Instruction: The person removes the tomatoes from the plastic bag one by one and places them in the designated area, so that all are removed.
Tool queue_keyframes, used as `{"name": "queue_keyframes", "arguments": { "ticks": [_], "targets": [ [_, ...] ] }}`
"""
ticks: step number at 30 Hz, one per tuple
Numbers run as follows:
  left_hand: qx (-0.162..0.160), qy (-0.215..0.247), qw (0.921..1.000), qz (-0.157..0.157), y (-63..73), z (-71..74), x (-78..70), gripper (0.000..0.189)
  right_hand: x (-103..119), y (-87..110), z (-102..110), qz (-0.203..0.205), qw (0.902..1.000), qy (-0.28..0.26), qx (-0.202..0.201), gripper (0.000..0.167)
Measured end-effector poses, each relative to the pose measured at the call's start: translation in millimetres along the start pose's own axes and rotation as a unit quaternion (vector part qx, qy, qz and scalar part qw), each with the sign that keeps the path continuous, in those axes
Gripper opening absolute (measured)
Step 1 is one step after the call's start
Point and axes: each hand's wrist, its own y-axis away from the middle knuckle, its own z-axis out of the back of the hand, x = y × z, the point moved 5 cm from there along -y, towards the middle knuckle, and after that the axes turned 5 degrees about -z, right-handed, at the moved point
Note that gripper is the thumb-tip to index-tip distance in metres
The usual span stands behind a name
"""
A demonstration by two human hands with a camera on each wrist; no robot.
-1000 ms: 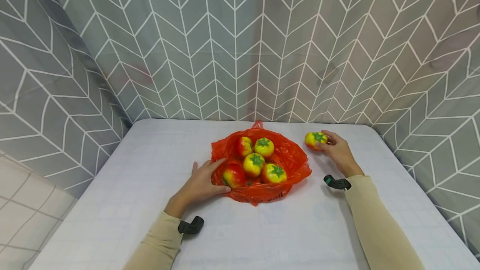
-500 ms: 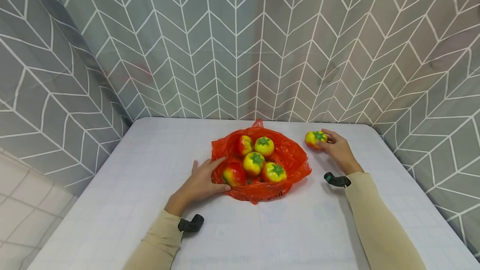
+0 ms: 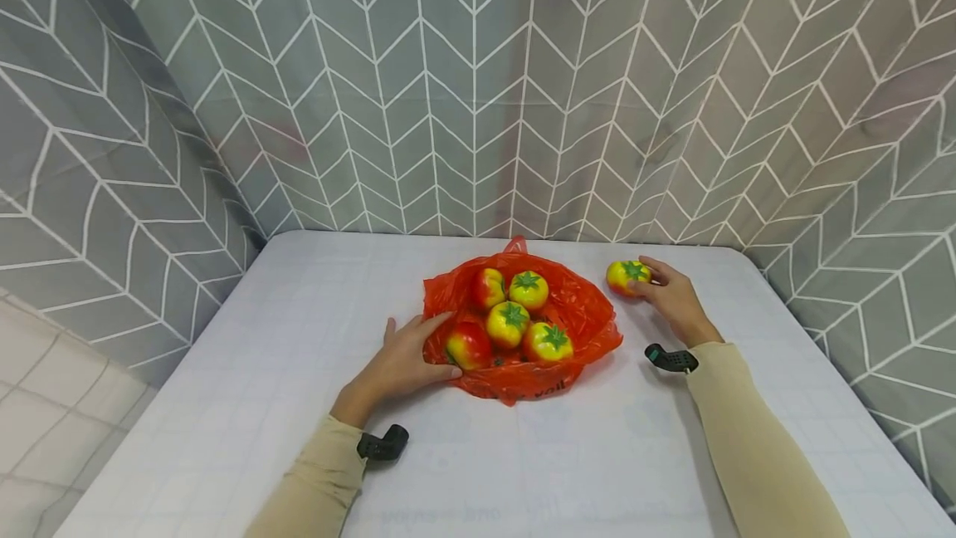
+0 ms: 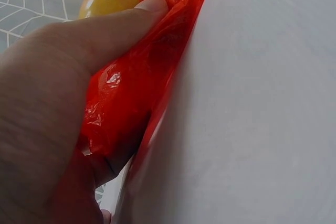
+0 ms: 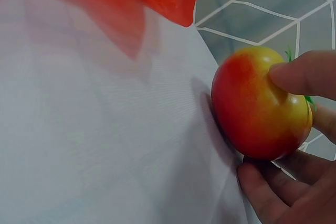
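A red plastic bag [image 3: 590,318] lies spread wide on the white table, with several yellow-and-red tomatoes, such as the tomato [image 3: 508,325] in its middle, inside. My left hand [image 3: 399,364] holds the bag's left side; in the left wrist view the thumb [image 4: 121,30] lies over the plastic, and the other fingers are mostly hidden. To the right of the bag, my right hand [image 3: 674,301] grips a single tomato [image 3: 624,278] with a green star-shaped leaf. Up close in the right wrist view, the thumb [image 5: 304,74] presses its upper side and fingers curl beneath it.
The white table [image 3: 314,289] ends at a grey curtain [image 3: 478,106] with white zigzag lines, which also hangs at both sides. A black wrist camera [image 3: 672,359] is strapped on each wrist. Pale floor tiles [image 3: 60,397] show at the lower left.
Both hands keep their places on the bag and the single tomato. Only the head view has shifted very slightly.
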Motion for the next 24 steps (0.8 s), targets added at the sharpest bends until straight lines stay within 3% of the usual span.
{"name": "queue_keyframes", "arguments": {
  "ticks": [24],
  "targets": [
    [0.003,0.001,1.0000,-0.006,0.3,2.4,-2.3,0.091,0.3,-4.5,-4.3,0.017,0.9998,-0.006,0.013,0.070]
  ]
}}
